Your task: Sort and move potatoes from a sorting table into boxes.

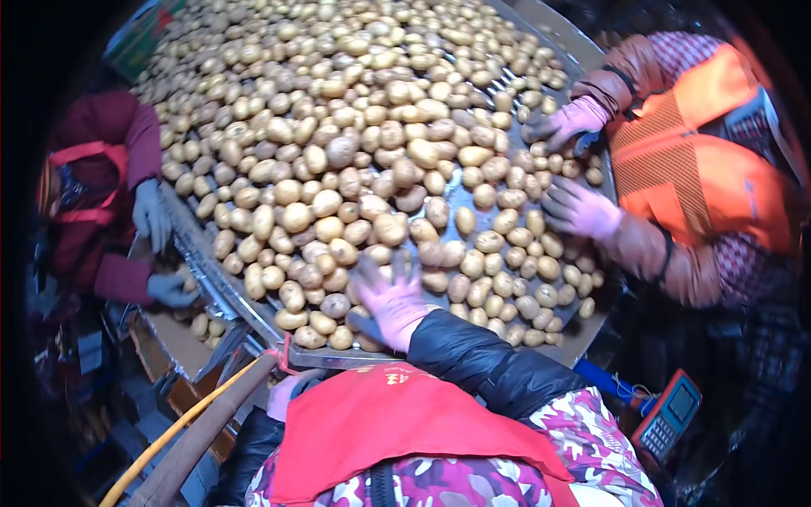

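A big heap of potatoes (329,203) covers the metal sorting table in front of me. My right hand (394,298), in a pink glove with grey fingertips, lies spread on the potatoes near the table's front edge; some lie under and beside its fingers. My left hand (290,391), in a like glove, is low at the left of my red apron (399,418), just outside the table's metal rim (329,360). Its fingers are mostly hidden, so its hold cannot be told.
At the right, a co-worker in an orange vest (697,152) has both gloved hands among the potatoes. Another, at the left, reaches grey gloves over a cardboard box (165,336) with potatoes. A yellow hose (184,421) runs lower left; a red-framed scale display (668,415) stands lower right.
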`<act>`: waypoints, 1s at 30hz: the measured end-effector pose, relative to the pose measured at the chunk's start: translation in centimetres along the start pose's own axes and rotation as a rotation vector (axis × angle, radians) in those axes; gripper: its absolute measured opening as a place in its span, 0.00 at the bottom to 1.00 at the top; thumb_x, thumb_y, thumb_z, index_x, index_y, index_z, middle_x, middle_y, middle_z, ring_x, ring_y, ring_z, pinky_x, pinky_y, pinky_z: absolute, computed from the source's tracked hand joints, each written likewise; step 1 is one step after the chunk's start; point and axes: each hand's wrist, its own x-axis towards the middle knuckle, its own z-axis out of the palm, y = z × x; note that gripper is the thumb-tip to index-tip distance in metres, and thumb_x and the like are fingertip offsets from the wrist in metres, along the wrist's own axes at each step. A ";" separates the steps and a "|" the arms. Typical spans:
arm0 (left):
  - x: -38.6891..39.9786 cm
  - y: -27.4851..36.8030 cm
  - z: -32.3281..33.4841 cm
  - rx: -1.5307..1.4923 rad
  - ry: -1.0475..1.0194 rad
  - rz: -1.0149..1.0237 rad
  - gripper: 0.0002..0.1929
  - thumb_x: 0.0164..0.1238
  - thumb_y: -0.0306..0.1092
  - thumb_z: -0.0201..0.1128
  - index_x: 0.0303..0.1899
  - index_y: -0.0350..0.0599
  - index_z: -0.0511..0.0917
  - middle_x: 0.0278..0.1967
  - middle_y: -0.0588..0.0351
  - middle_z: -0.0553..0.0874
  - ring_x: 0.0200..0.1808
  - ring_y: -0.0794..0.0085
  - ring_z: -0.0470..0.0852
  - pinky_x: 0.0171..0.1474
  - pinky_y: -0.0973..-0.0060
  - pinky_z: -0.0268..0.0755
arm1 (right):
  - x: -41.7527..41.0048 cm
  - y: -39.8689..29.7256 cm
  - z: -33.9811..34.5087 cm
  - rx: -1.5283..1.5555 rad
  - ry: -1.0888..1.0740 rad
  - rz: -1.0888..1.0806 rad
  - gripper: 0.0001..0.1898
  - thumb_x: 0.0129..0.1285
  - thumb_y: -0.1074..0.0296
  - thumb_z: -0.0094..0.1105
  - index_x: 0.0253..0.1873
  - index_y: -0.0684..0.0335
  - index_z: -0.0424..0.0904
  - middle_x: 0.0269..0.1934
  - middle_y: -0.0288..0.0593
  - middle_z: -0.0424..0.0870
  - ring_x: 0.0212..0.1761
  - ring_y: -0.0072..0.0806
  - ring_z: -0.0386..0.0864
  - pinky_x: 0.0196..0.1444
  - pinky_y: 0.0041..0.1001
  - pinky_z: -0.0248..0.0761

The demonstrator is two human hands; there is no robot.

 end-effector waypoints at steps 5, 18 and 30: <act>2.2 4.9 1.6 -0.129 0.074 0.000 0.20 0.77 0.41 0.70 0.60 0.35 0.86 0.53 0.42 0.92 0.55 0.61 0.92 0.61 0.65 0.82 | -2.8 2.2 -2.2 0.117 -0.004 -0.290 0.34 0.69 0.42 0.63 0.74 0.51 0.74 0.76 0.47 0.70 0.80 0.58 0.62 0.75 0.73 0.53; 9.6 7.7 2.6 0.793 0.490 0.210 0.38 0.71 0.50 0.70 0.79 0.52 0.70 0.83 0.47 0.63 0.84 0.41 0.56 0.82 0.39 0.50 | -12.5 16.8 -5.7 -0.274 0.136 0.347 0.31 0.72 0.46 0.61 0.77 0.46 0.74 0.82 0.46 0.65 0.83 0.53 0.61 0.80 0.67 0.48; 10.1 6.4 3.0 0.779 0.556 0.233 0.37 0.69 0.48 0.72 0.78 0.54 0.73 0.81 0.47 0.67 0.83 0.42 0.60 0.83 0.43 0.52 | -13.8 14.9 -4.7 -0.217 0.056 0.082 0.31 0.69 0.42 0.62 0.74 0.43 0.77 0.77 0.39 0.73 0.81 0.40 0.67 0.79 0.70 0.46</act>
